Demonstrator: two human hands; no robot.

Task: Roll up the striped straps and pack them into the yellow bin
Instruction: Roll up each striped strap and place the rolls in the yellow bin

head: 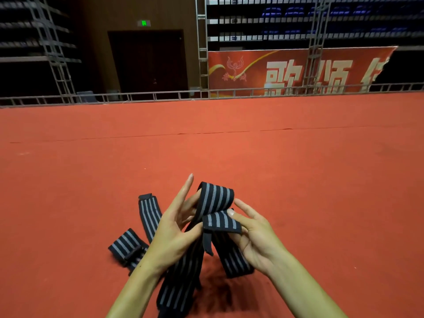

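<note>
Lying beside both hands (174,228), loose strap (148,214), folded strap (125,245), red carpet (229,152)

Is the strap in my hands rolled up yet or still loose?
Barely started: the held strap makes one loose loop at the top between the left hand and right hand; the rest hangs unrolled.

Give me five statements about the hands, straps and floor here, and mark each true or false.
1. Both hands hold one strap. True.
2. The yellow bin stands beside the left hand. False: no bin is in view.
3. Another strap lies on the red floor. True.
4. The held strap is rolled tight. False: only its end is folded over, the rest hangs loose.
5. The right hand is flat on the floor. False: it pinches the strap's end.
</note>
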